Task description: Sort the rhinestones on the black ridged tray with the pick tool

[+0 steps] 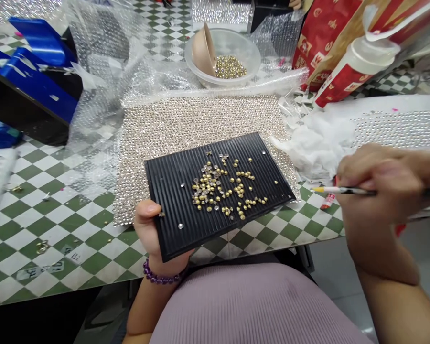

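Here's a green-and-white checked table (7,267) with a sparkly sheet (200,114) on it, and above its near edge the left hand (146,227) grips a ribbed black tray (165,191) by the left end, long axis running left to right, right end angling away from the body. Off right there's a plastic cup (361,64), its red band showing a W-like mark, while the right hand (383,191), blurred, closes its fingers round a pen (354,191), yellow tip pointing left toward the tray. A label scrap (75,257) seems to read "132", and gold stones (208,184) dot the tray.
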The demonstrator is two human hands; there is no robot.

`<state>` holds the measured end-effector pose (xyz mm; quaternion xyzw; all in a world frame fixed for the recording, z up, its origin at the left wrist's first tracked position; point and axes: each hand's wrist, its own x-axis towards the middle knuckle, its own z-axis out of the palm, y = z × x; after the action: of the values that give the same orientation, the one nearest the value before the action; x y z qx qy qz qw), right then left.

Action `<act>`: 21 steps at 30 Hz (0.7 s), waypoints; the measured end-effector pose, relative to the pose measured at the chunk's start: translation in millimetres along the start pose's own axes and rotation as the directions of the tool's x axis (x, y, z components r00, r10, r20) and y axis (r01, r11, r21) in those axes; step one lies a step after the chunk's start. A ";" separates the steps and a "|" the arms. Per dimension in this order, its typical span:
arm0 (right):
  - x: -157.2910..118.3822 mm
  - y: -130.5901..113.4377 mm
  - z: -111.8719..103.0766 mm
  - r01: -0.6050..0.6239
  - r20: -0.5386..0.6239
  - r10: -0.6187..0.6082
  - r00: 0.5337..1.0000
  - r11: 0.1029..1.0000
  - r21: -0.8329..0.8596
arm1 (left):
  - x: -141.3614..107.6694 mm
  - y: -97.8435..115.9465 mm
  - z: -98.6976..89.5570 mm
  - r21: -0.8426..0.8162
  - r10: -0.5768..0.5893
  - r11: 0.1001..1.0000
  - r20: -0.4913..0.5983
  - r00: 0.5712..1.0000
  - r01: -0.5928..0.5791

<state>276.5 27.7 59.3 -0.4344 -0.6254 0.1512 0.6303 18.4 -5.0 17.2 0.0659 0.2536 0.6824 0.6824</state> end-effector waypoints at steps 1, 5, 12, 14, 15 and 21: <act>-8.3 12.3 -5.5 0.093 0.029 -0.094 0.995 0.995 0.046 | 0.8 0.7 -0.1 -0.006 0.025 1.000 0.003 1.000 -0.025; -35.0 52.8 -16.6 0.025 0.281 -0.010 0.960 0.998 -0.049 | 3.5 1.6 -3.0 0.000 0.084 0.997 -0.005 0.996 -0.084; -39.0 58.7 -21.1 0.104 0.300 -0.052 0.952 0.982 -0.159 | 5.6 1.5 -8.5 -0.022 0.058 0.998 0.019 0.998 -0.057; -39.2 60.5 -21.2 0.126 0.329 -0.061 0.942 0.975 -0.180 | 5.7 1.4 -8.3 -0.034 0.060 0.998 0.020 0.998 -0.060; -39.6 61.7 -21.3 0.134 0.343 -0.064 0.937 0.973 -0.186 | 5.8 1.4 -8.1 -0.042 0.060 0.997 0.020 0.998 -0.059; -40.7 61.7 -22.4 0.125 0.314 -0.063 0.947 0.975 -0.183 | 7.5 1.1 -9.9 -0.069 0.059 0.996 0.063 0.996 -0.055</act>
<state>311.9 25.4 -9.3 -0.4364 -0.7477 0.1225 0.4852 12.6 -0.2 7.2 0.0721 0.2064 0.7072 0.6724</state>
